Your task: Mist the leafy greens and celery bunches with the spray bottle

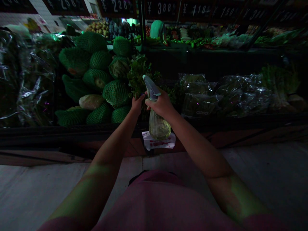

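- Right hand [161, 104]: fingers wrapped around spray bottle [156, 119], liquid [160, 131] left inside
- Left hand [137, 104]: fingers at leafy greens [139, 73], grip unclear
- Handling seems underway, unfinished

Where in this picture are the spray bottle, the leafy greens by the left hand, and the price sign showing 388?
Spray bottle [159, 126]: head view, on its see-through body.
Leafy greens [139, 73]: head view, on the leaves.
Price sign [163, 8]: head view, on its digits.
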### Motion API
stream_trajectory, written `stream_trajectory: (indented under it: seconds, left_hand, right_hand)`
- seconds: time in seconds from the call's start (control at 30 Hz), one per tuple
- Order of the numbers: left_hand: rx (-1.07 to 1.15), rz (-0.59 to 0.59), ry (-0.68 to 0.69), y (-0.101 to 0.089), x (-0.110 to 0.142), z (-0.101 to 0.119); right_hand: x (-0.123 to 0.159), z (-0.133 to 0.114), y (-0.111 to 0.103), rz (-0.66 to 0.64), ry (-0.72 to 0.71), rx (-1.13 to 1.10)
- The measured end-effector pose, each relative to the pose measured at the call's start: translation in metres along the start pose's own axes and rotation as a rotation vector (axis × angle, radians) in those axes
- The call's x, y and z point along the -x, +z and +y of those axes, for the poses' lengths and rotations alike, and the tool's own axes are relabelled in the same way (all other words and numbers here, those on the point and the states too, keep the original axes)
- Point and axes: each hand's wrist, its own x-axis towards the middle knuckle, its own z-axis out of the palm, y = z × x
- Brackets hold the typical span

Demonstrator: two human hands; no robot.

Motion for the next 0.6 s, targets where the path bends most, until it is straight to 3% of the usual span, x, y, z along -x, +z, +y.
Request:
stream_trajectory:
  seconds: [0.17, 0.33, 0.6]
  left_hand:
    - [0.006, 0.073, -0.033, 0.006, 0.005, 0.003]
    - [0.0, 0.148, -0.028, 0.011, 0.01, 0.007]
    - [0.049, 0.141, -0.141, 0.004, 0.015, 0.002]
  right_hand:
    - [-0.001, 0.003, -0.002, 0.039, 0.008, -0.002]
    - [0.002, 0.005, -0.007, 0.029, 0.116, -0.088]
    - [0.006, 0.005, -0.016, 0.057, 0.179, -0.129]
